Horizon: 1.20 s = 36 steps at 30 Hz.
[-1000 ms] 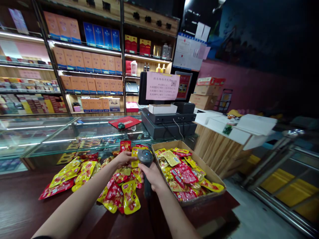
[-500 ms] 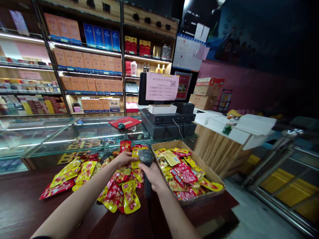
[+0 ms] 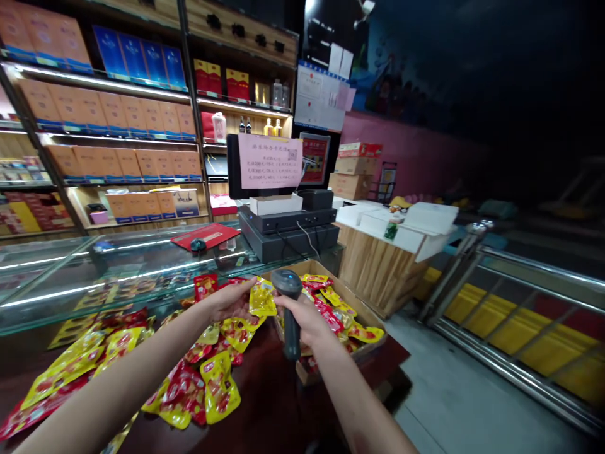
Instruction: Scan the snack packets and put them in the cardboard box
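My right hand [image 3: 305,318] is wrapped round the handle of a dark grey barcode scanner [image 3: 289,285], held upright with its head on top. Between the fingers of my left hand [image 3: 234,301] is a yellow snack packet [image 3: 263,296], just left of the scanner head. Below my left hand, red and yellow snack packets [image 3: 220,386] lie heaped on the dark brown tabletop [image 3: 265,410]. Behind my right hand stands an open cardboard box [image 3: 373,354] filled with similar packets; the scanner and hand hide part of it.
A glass display counter [image 3: 142,255] runs behind the heap, with a computer mouse [image 3: 198,244] on a red mat. Beyond the box are a cash drawer [image 3: 293,243] and a monitor with a pink sign [image 3: 270,161]. A metal railing [image 3: 472,271] stands at right.
The view has turned right, so the surroundings sit further left. My left hand has raised the yellow packet beside the scanner head, and the scanner now covers part of the box.
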Each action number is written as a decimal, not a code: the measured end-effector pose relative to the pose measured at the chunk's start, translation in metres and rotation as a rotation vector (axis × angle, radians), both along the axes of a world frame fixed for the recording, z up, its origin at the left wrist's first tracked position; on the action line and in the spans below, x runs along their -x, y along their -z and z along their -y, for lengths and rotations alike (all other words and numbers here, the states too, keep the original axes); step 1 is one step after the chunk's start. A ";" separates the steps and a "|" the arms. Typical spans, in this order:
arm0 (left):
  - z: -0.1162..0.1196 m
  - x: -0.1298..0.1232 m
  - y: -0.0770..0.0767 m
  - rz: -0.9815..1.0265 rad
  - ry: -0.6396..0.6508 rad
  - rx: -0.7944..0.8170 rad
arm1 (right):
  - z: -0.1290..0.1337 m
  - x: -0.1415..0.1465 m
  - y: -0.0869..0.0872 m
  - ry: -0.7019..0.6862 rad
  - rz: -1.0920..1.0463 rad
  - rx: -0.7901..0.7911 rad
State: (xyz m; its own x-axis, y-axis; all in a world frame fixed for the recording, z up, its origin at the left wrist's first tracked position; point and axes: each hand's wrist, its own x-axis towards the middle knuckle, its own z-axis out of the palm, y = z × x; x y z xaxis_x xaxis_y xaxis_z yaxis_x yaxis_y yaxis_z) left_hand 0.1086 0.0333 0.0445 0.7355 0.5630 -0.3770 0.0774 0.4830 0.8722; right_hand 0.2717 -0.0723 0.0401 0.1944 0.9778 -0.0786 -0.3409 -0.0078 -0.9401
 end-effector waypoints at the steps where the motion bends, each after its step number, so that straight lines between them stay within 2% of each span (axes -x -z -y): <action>1: 0.001 -0.010 -0.006 0.015 0.037 0.024 | 0.003 -0.009 -0.004 0.017 -0.007 -0.012; 6: 0.008 -0.067 -0.024 0.053 0.222 0.102 | 0.028 -0.058 -0.018 0.147 0.001 -0.033; 11: 0.021 -0.116 -0.026 0.045 0.346 0.100 | 0.057 -0.096 -0.020 0.229 -0.052 -0.049; 14: 0.024 -0.130 -0.024 0.009 0.322 0.089 | 0.067 -0.108 -0.018 0.311 -0.022 -0.037; 17: 0.019 -0.127 -0.025 0.001 0.289 0.094 | 0.067 -0.110 -0.015 0.314 -0.031 -0.017; 21: 0.006 -0.097 -0.030 -0.004 0.206 0.087 | 0.055 -0.093 -0.011 0.224 -0.050 0.007; 27: -0.006 -0.014 -0.033 -0.031 0.033 0.058 | 0.026 -0.035 -0.003 0.080 -0.003 -0.042; 33: -0.008 0.074 -0.016 -0.029 -0.115 0.072 | -0.001 0.034 0.016 -0.091 -0.051 -0.009; 36: -0.007 0.109 -0.006 -0.039 -0.201 0.092 | -0.010 0.063 0.027 -0.159 -0.032 0.077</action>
